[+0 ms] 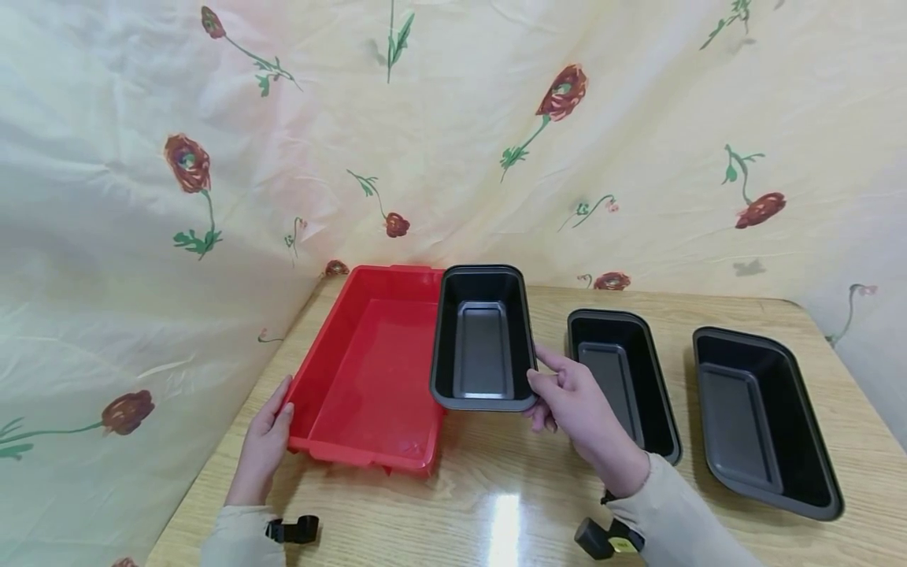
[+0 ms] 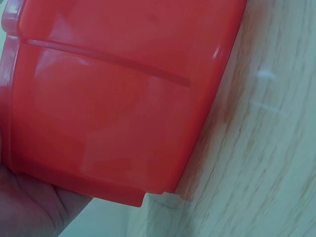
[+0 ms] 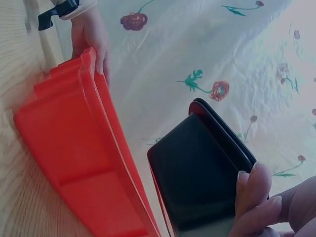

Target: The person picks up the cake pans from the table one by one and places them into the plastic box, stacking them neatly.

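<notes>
A deep red plastic bin (image 1: 375, 370) sits on the left of the table, and my left hand (image 1: 262, 441) grips its near left corner. In the left wrist view, part of that hand (image 2: 29, 205) shows at the rim, thumb side partly cut off. My right hand (image 1: 577, 405) pinches a black loaf pan (image 1: 483, 346) by its near right corner, thumb inside the rim and fingers below. Raised over the table, the pan overlaps the bin's right wall in the head view. From the right wrist, the dark outer side of the pan (image 3: 197, 168) appears beside the red bin (image 3: 89, 128).
Two more black loaf pans stand on the wooden table (image 1: 453, 520) to the right: one pan (image 1: 616, 370) partly behind my right forearm, another pan (image 1: 744, 417) farther right. A flowered cloth (image 1: 453, 142) hangs behind and along the left side.
</notes>
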{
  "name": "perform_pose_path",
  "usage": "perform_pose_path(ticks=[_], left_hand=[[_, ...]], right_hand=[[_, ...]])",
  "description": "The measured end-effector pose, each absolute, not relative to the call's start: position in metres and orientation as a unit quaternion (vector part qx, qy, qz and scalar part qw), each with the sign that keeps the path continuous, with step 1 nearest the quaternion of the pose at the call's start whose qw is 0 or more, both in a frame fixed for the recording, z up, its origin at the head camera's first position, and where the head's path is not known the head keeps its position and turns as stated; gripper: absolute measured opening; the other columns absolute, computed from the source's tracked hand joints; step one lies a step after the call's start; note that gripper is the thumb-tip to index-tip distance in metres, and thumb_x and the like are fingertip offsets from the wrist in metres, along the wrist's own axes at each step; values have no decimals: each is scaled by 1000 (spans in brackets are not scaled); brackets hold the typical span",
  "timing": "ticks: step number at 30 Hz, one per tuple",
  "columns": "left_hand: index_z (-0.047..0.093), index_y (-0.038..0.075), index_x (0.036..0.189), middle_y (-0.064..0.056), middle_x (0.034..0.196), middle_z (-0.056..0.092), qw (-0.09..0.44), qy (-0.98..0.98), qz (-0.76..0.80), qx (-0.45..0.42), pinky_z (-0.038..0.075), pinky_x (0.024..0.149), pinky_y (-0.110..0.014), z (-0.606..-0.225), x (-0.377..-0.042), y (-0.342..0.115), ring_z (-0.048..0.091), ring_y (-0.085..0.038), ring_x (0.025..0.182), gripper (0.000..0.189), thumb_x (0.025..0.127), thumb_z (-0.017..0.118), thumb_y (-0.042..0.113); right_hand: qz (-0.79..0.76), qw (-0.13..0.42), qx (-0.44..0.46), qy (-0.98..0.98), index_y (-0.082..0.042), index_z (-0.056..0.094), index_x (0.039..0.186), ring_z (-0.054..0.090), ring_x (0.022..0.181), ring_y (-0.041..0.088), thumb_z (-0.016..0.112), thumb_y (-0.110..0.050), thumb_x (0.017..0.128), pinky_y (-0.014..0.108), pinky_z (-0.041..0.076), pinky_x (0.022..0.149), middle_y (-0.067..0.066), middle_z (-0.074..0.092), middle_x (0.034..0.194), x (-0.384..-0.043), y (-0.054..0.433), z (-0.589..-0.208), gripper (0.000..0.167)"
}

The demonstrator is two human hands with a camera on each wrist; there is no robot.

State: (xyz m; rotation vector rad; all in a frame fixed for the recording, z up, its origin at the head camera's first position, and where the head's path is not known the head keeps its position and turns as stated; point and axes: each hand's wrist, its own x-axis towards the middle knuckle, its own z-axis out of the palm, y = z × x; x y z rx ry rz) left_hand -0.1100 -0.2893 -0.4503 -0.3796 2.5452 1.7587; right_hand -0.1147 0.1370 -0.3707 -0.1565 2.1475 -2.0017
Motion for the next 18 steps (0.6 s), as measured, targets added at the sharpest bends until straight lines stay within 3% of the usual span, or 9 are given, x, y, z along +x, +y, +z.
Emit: perform_pose_path(ticks=[6,13,18], left_hand=[[19,26,157,-10,160,22,10,817,563,-123,44,97,-27,-449,-110,-288,33,-32,136,53,107,34,19],[20,24,157,-12,159,23,6,813,569,-123,39,105,-45,-448,-109,-287,33,-34,136,53,107,35,19],[21,24,157,-12,159,24,4,813,570,-121,41,104,-38,-449,-110,-287,34,-33,135,52,107,35,18]], right_hand=[[-685,103,-61,719,2,28,151,57,46,16,49,-11,102,22,42,41,16,66,66,-116,128,-371,55],[-694,115,-76,707,4,25,151,56,45,14,49,-10,102,21,40,41,12,66,64,-118,119,-371,57],[-703,119,-94,695,4,25,151,56,44,13,48,-9,102,20,40,40,12,65,64,-121,114,-374,56]])
